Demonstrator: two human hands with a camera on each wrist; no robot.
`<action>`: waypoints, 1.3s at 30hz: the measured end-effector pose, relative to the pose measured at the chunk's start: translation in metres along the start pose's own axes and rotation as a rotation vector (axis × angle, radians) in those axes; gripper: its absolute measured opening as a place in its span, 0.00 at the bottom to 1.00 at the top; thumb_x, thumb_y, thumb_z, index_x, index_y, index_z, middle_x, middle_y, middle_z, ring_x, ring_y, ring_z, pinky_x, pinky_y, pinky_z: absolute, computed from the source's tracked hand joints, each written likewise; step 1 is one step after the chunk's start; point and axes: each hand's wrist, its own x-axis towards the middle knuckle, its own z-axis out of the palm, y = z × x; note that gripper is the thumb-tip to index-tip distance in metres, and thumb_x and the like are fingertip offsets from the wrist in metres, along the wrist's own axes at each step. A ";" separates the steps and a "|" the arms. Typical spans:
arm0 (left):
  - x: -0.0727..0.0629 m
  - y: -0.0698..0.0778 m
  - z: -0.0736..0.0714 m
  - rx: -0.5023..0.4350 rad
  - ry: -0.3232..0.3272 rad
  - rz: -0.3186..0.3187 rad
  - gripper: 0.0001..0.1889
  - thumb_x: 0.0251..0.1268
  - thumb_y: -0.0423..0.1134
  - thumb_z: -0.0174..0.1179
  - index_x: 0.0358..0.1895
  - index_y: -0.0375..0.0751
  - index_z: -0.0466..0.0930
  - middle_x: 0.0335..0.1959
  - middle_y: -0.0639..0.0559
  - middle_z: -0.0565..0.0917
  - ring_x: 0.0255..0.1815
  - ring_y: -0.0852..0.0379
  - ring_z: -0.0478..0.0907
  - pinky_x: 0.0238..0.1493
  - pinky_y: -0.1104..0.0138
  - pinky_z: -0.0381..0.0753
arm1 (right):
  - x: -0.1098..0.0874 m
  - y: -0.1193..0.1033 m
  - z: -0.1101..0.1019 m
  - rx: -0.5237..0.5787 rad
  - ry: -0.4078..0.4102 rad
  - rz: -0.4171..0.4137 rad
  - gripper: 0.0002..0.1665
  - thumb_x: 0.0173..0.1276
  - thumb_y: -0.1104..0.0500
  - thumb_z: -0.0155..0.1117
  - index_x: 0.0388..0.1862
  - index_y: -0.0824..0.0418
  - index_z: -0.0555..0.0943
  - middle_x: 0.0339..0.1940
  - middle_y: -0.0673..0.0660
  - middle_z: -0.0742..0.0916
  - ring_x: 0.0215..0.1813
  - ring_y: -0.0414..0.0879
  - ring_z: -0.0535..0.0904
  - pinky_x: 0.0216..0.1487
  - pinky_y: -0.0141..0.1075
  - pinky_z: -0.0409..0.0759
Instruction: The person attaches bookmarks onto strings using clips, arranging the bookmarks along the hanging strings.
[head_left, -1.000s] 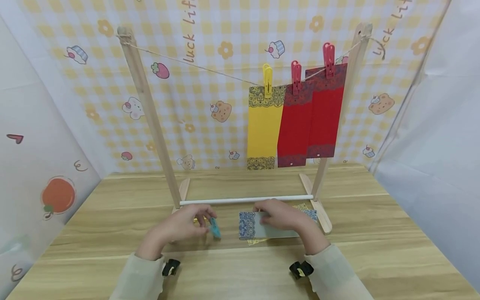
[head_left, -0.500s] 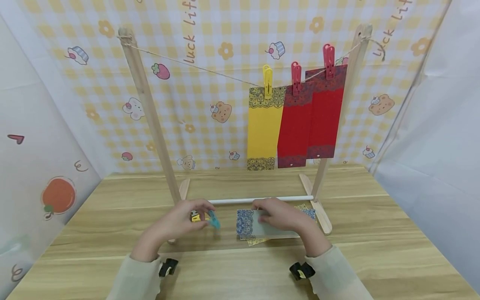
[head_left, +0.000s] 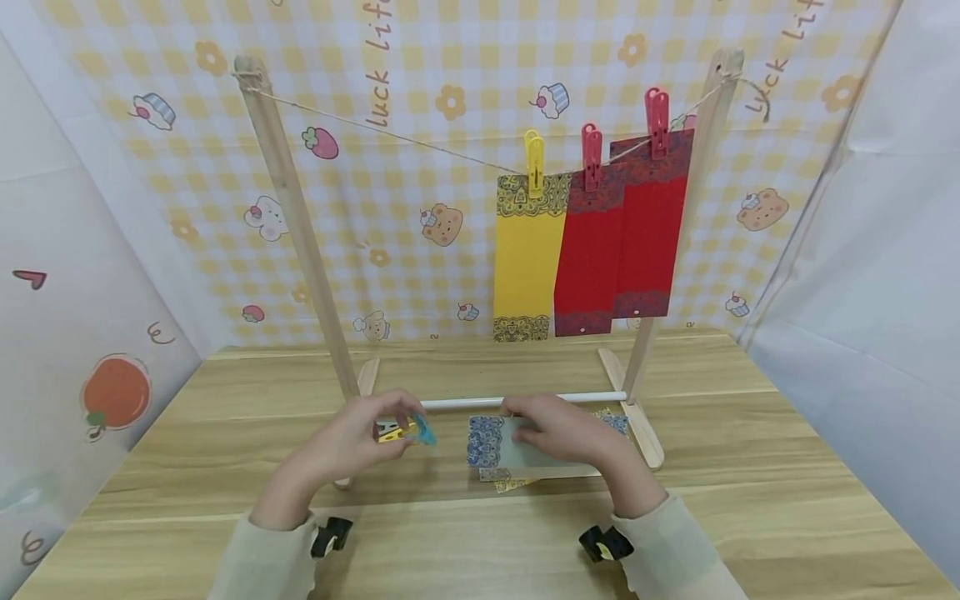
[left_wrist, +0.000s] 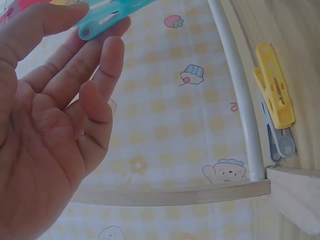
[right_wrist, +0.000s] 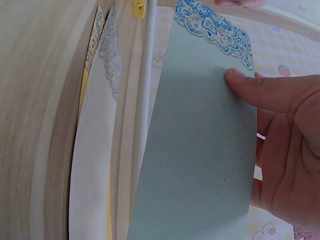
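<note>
My left hand (head_left: 356,437) pinches a teal clothespin (left_wrist: 112,17) between thumb and fingers, just above the table. Level with it on the right, my right hand (head_left: 558,429) holds a pale blue-green card (right_wrist: 195,145) with blue lace patterning at its end. In the right wrist view the thumb lies on the card's face and the other fingers go behind it. The card is lifted off a white card (right_wrist: 95,155) with a similar pattern, which lies over a yellow one (head_left: 512,485). Beside my left hand lie a yellow clothespin (left_wrist: 274,87) and a grey clothespin (left_wrist: 282,142).
A wooden frame (head_left: 296,212) carries a sagging string (head_left: 390,132). From its right half hang a yellow card (head_left: 528,267) and two red cards (head_left: 588,267), each under a clothespin. A white rod (head_left: 461,403) joins the frame's feet, just behind my hands. Patterned cloth stands at the back.
My left hand has lifted the teal clothespin slightly and drawn it a little left. My right hand has raised the blue-green card, uncovering more of the white card beneath.
</note>
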 end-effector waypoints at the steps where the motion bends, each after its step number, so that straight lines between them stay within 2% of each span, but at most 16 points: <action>1: 0.000 0.001 0.000 0.005 0.008 0.001 0.14 0.61 0.29 0.66 0.50 0.40 0.80 0.38 0.52 0.85 0.38 0.61 0.78 0.24 0.72 0.77 | 0.000 -0.001 0.000 -0.002 0.002 -0.004 0.08 0.70 0.67 0.63 0.45 0.58 0.80 0.40 0.49 0.86 0.40 0.39 0.76 0.43 0.33 0.80; 9: -0.001 0.006 -0.003 0.042 0.080 0.052 0.16 0.60 0.30 0.68 0.51 0.43 0.80 0.39 0.55 0.87 0.39 0.61 0.80 0.25 0.73 0.75 | -0.001 -0.008 -0.004 -0.012 0.012 -0.009 0.09 0.70 0.66 0.63 0.47 0.57 0.80 0.43 0.49 0.87 0.43 0.39 0.78 0.47 0.36 0.82; 15: -0.004 0.011 -0.006 0.028 0.123 0.049 0.16 0.62 0.34 0.68 0.53 0.45 0.81 0.40 0.56 0.86 0.36 0.66 0.77 0.23 0.73 0.72 | -0.003 -0.014 -0.006 -0.002 0.026 -0.018 0.09 0.70 0.65 0.63 0.47 0.56 0.80 0.42 0.48 0.87 0.42 0.38 0.78 0.47 0.35 0.82; 20: -0.006 0.013 -0.009 0.048 0.139 0.055 0.16 0.63 0.34 0.68 0.53 0.45 0.81 0.41 0.57 0.87 0.41 0.61 0.80 0.30 0.71 0.77 | -0.005 -0.016 -0.009 0.030 0.040 -0.058 0.08 0.70 0.65 0.63 0.46 0.56 0.80 0.40 0.48 0.86 0.40 0.38 0.77 0.44 0.32 0.81; 24: -0.005 0.016 -0.009 0.053 0.155 0.083 0.16 0.63 0.32 0.67 0.54 0.43 0.81 0.42 0.56 0.88 0.43 0.62 0.80 0.33 0.70 0.79 | -0.006 -0.018 -0.011 0.066 0.039 -0.069 0.07 0.70 0.65 0.64 0.44 0.55 0.80 0.39 0.48 0.85 0.39 0.38 0.76 0.43 0.31 0.79; 35: -0.002 0.024 -0.004 0.026 0.196 0.114 0.19 0.63 0.29 0.66 0.57 0.41 0.79 0.43 0.49 0.87 0.30 0.68 0.75 0.25 0.72 0.77 | -0.010 -0.025 -0.019 0.145 0.047 -0.103 0.06 0.71 0.63 0.63 0.45 0.55 0.80 0.37 0.48 0.84 0.38 0.37 0.75 0.40 0.30 0.79; 39: -0.002 0.025 -0.003 0.035 0.225 0.137 0.19 0.62 0.30 0.66 0.56 0.42 0.79 0.42 0.48 0.87 0.31 0.68 0.77 0.25 0.72 0.78 | -0.011 -0.025 -0.019 0.161 0.059 -0.122 0.06 0.72 0.63 0.62 0.46 0.55 0.79 0.38 0.47 0.84 0.38 0.36 0.77 0.41 0.30 0.80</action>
